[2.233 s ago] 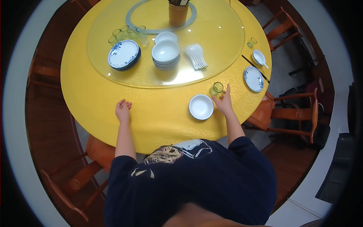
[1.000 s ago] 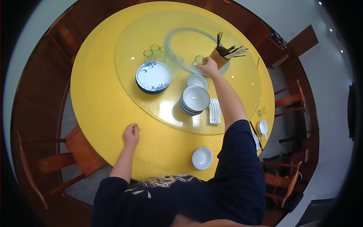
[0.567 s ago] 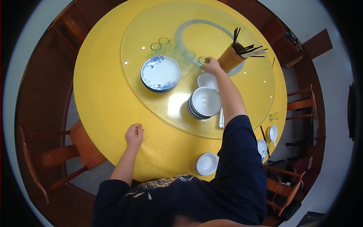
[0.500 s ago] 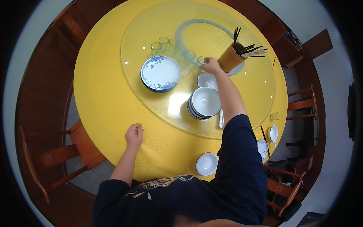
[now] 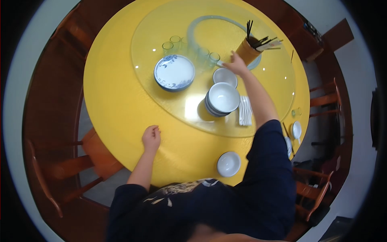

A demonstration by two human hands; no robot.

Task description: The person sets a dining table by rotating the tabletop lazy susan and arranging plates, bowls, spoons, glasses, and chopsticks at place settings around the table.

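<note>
My right hand (image 5: 237, 65) reaches over the glass turntable (image 5: 161, 101), thumb and fingers apart, seemingly holding nothing. It lies between a green-tinted drinking glass (image 5: 214, 60) and a brown chopstick holder (image 5: 247, 51) full of black chopsticks. By the thumb is a small white piece (image 5: 220, 63) that I cannot make out. Just below the hand are a single white bowl (image 5: 225, 76), a stack of bowls (image 5: 223, 98) and several white spoons (image 5: 244, 111). My left hand (image 5: 152, 138) is loosely curled over the yellow tablecloth, with nothing visible in it.
A stack of blue-flowered plates (image 5: 174, 72) sits left on the turntable, near more glasses (image 5: 167, 47). One bowl (image 5: 229, 164) stands close to my body. At the right edge is a place setting with a small bowl (image 5: 296, 129) and a glass (image 5: 296, 111). Wooden chairs (image 5: 102, 155) surround the table.
My right hand has moved right, off the end glass towards the chopstick holder, and its fingers have spread. The view has shifted slightly; several spoons now show beside the bowl stack. The left hand stays curled.
</note>
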